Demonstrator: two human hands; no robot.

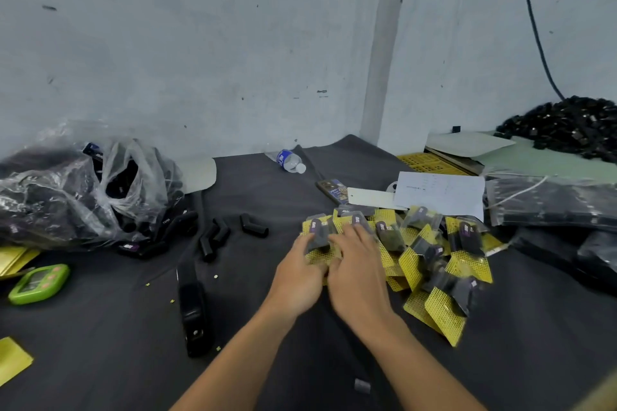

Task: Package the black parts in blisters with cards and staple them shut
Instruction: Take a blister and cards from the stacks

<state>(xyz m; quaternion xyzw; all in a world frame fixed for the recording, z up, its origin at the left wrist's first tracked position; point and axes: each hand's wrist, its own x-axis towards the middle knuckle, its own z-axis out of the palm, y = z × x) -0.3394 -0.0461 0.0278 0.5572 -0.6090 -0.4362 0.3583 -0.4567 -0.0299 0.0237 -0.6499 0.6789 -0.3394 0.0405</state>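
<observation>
Both my hands hold one blister pack [320, 243], a clear shell over a black part on a yellow card, at the left edge of a pile of finished packs [430, 260]. My left hand [295, 277] grips its left side with fingers curled over the shell. My right hand [355, 274] lies over its right side, fingers spread across it and the neighbouring pack. Several loose black elbow parts [217, 237] lie left of the pile on the dark cloth. A black stapler [193, 310] lies nearer me on the left.
A clear bag of black parts [83, 190] sits at the far left, a green timer [38, 282] and yellow cards [13, 359] by the left edge. A water bottle [290, 161], a phone [332, 190], white papers [440, 192] lie behind; bagged parts [551, 202] at right.
</observation>
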